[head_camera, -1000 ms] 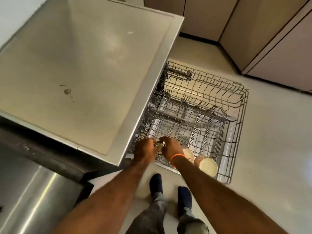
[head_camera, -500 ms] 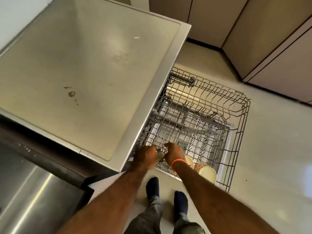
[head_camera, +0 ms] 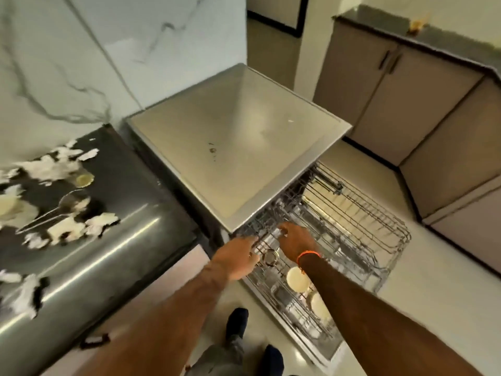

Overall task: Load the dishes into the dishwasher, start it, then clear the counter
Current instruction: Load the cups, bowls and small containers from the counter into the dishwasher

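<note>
The dishwasher [head_camera: 233,147] stands with its wire rack [head_camera: 368,226] pulled out over the floor. A small steel cup [head_camera: 270,258] sits in the rack's near left corner. My left hand [head_camera: 238,257] is right beside the cup, fingers stretched onto the rack wires. My right hand [head_camera: 296,241], with an orange band at the wrist, hovers just past the cup with its fingers spread and nothing in them. Two cream bowls [head_camera: 297,278] [head_camera: 320,305] stand in the rack below my right wrist.
The dark counter [head_camera: 130,213] on the left carries several torn white paper scraps [head_camera: 65,229], a metal spoon [head_camera: 54,210], a cream bowl [head_camera: 6,207] and a small round lid [head_camera: 84,179]. Beige cabinets [head_camera: 406,109] line the right side. My feet [head_camera: 237,322] are on the floor by the rack.
Both hands were closed around the steel cup; now they have opened and the cup rests in the rack. The view has swung up and left, bringing the littered counter into sight.
</note>
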`<action>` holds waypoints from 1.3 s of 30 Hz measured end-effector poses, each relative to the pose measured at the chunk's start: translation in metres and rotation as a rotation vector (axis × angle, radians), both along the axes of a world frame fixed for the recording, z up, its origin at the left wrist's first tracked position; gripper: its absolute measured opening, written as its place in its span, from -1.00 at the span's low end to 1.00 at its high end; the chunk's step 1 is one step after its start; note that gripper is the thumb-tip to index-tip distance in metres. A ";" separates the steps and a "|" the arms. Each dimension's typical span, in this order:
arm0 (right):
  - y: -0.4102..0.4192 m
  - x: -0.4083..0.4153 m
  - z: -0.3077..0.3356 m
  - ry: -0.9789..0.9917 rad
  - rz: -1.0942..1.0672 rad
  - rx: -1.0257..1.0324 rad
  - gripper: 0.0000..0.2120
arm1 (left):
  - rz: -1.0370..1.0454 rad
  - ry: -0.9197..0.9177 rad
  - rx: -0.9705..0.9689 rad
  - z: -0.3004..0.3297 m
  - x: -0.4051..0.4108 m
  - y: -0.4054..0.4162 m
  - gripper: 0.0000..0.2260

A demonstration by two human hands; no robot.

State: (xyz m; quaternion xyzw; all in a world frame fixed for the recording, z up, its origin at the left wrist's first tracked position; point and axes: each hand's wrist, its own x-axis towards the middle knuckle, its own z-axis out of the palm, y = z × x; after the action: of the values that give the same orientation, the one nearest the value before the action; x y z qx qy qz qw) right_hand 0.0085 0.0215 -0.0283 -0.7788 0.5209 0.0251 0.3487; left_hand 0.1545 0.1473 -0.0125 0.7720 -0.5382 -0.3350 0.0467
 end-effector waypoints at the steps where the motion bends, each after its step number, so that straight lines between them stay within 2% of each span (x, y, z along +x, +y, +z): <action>1: 0.005 0.007 0.010 -0.016 0.051 -0.031 -0.57 | 0.038 -0.003 -0.021 0.010 0.005 0.010 -0.46; 6: 0.038 0.055 0.050 -0.143 0.312 -0.218 -0.58 | 0.203 -0.071 -0.183 0.054 0.034 0.064 -0.59; 11: 0.073 0.121 0.075 -0.247 0.469 -0.235 -0.61 | 0.440 -0.145 -0.302 0.084 0.079 0.112 -0.53; 15: 0.105 0.177 0.089 -0.325 0.543 -0.215 -0.58 | 0.580 -0.229 -0.299 0.102 0.123 0.149 -0.49; 20: 0.138 0.251 0.097 -0.367 0.650 -0.175 -0.56 | 0.674 -0.270 -0.326 0.106 0.191 0.196 -0.50; 27: 0.165 0.347 0.098 -0.354 0.663 -0.162 -0.50 | 0.735 -0.293 -0.345 0.107 0.281 0.224 -0.47; 36: 0.165 0.442 0.102 -0.356 0.532 -0.177 -0.56 | 0.632 -0.286 -0.355 0.105 0.377 0.208 -0.45; 39: 0.156 0.469 0.097 -0.326 0.465 -0.123 -0.54 | 0.592 -0.257 -0.353 0.102 0.400 0.189 -0.46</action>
State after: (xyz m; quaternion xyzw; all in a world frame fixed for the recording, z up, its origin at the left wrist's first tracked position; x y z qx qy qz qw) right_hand 0.4776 0.1780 0.0688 -0.8907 0.2660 -0.0529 0.3649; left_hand 0.5546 0.3363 0.0891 0.9101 -0.3424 -0.1093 0.2061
